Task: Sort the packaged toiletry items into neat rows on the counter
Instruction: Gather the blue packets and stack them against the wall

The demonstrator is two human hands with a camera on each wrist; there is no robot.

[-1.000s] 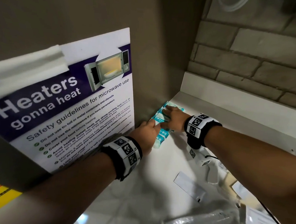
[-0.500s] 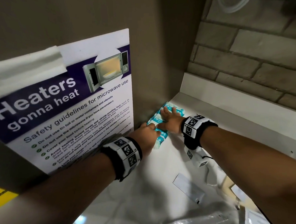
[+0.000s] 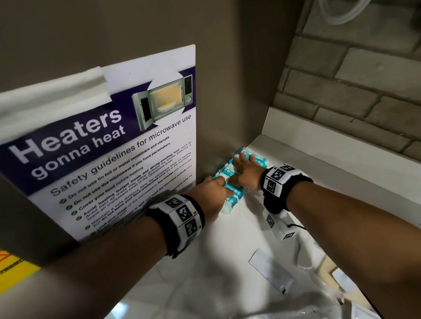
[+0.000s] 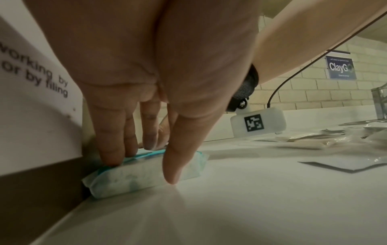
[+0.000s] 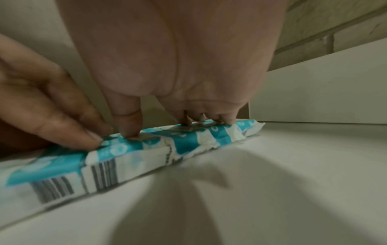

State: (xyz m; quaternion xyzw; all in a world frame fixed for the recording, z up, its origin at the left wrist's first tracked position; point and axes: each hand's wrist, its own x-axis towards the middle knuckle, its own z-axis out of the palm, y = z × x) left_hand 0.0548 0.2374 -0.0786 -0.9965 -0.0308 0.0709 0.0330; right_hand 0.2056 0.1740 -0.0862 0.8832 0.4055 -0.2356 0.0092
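On the white desk [image 3: 223,269] the row of teal-and-white packets [image 3: 234,197] lies hard against the poster wall [image 3: 107,154], long axis along it toward the brick corner, as the right hand [image 3: 246,172] has slid farther along, left hand [image 3: 212,193] alongside, both flat, pressing, gripping nothing.

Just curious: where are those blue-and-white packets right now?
In the head view, the blue-and-white packets lie in a row in the counter's far corner, along the brown wall below the microwave poster, under both hands.

White counter [image 3: 224,257], teal-and-white packets [image 3: 234,198] in the corner, flat white sachet [image 3: 270,269] nearer
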